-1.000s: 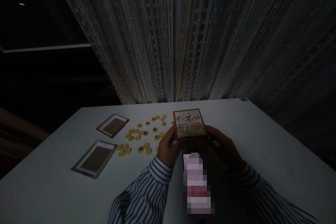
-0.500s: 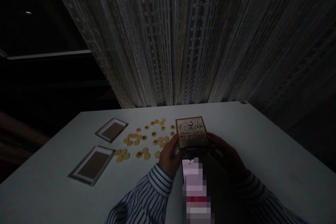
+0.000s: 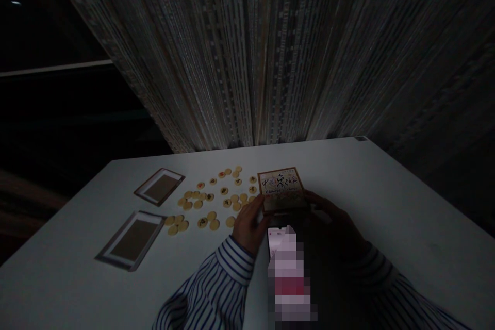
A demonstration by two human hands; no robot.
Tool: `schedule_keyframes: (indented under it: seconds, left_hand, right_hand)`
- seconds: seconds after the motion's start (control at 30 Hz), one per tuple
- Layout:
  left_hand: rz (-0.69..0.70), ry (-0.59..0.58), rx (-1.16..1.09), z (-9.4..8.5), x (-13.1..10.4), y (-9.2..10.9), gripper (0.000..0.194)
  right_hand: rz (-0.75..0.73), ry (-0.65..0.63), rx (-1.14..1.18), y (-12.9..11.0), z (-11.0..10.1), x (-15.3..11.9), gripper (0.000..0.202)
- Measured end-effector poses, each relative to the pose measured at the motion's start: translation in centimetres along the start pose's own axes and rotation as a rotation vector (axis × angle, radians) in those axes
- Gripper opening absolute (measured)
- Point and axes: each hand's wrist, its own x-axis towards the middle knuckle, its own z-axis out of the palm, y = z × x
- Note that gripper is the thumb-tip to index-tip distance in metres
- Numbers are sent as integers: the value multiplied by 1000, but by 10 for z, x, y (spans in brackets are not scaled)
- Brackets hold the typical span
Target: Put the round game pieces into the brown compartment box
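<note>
A small square box [image 3: 281, 188] with "Chinese chess" lettering on top is held between both hands at the middle of the white table. My left hand [image 3: 249, 224] grips its left side, fingers closed against the edge. At the right side, my right hand [image 3: 336, 219] holds the box, its fingers partly lost in dark shadow. Several round wooden chess pieces [image 3: 202, 223] lie scattered to the left, some with characters showing, others plain. A lit phone [image 3: 277, 241], partly pixelated, lies just in front of the box.
Two shallow framed trays or lids, one at the back left [image 3: 159, 186] and one nearer [image 3: 133, 240], lie on the white table [image 3: 69, 247]. A striped string curtain [image 3: 251, 51] hangs behind the table's far edge.
The view has shifted slightly, so the table and pieces sit a little higher and further left. The box appears tilted slightly more; both hands still hold it.
</note>
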Motion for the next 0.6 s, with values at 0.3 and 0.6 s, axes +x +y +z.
schedule_keyframes:
  seconds: [0.3, 0.6]
  left_hand:
    - [-60, -124, 42, 5, 1, -1, 44]
    - [-80, -121, 27, 8, 3, -1, 46]
  right_hand:
    - [-8, -35, -63, 11, 4, -1, 41]
    - [32, -55, -90, 16, 7, -2, 38]
